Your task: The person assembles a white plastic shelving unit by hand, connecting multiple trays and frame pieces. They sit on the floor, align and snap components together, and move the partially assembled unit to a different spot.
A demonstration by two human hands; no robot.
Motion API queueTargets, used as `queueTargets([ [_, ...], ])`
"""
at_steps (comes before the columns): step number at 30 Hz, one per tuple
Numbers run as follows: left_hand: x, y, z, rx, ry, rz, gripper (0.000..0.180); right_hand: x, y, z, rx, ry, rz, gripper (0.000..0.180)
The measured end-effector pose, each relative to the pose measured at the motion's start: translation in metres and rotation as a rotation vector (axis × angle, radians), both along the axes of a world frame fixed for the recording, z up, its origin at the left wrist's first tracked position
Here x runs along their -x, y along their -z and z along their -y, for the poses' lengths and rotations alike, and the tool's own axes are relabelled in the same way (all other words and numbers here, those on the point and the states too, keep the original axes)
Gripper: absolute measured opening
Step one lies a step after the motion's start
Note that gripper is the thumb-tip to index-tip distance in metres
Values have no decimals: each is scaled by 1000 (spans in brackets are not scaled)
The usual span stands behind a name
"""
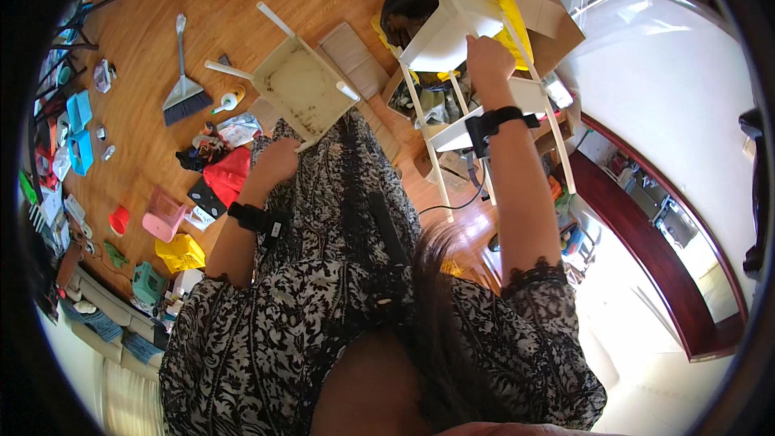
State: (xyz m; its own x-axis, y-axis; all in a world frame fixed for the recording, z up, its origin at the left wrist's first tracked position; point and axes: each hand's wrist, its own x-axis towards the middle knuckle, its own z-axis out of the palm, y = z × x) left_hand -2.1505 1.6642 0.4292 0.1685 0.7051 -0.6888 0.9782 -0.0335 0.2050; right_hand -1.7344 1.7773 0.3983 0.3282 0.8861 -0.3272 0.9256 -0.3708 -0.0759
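Note:
My right hand (489,60) is raised and grips a white shelf rack (452,32) by one of its thin white bars, holding it up in front of me. My left hand (278,163) is closed on the near edge of an upturned cream stool or small table (303,85) whose round white legs point up from the wooden floor. Both wrists carry black bands. My patterned black-and-white dress hangs between the two hands.
A broom head (184,97) lies on the wooden floor at left. Scattered around are a red cloth (228,175), a pink stool (164,215), a yellow bag (180,254) and blue bins (79,131). A cardboard box (557,24) with clutter stands behind the rack. A white wall (670,97) is at right.

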Motion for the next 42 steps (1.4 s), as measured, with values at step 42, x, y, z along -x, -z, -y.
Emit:
queueTargets([
  [42, -151, -84, 52, -276, 420, 117, 25, -113, 45, 320, -113, 244, -464, 57],
])
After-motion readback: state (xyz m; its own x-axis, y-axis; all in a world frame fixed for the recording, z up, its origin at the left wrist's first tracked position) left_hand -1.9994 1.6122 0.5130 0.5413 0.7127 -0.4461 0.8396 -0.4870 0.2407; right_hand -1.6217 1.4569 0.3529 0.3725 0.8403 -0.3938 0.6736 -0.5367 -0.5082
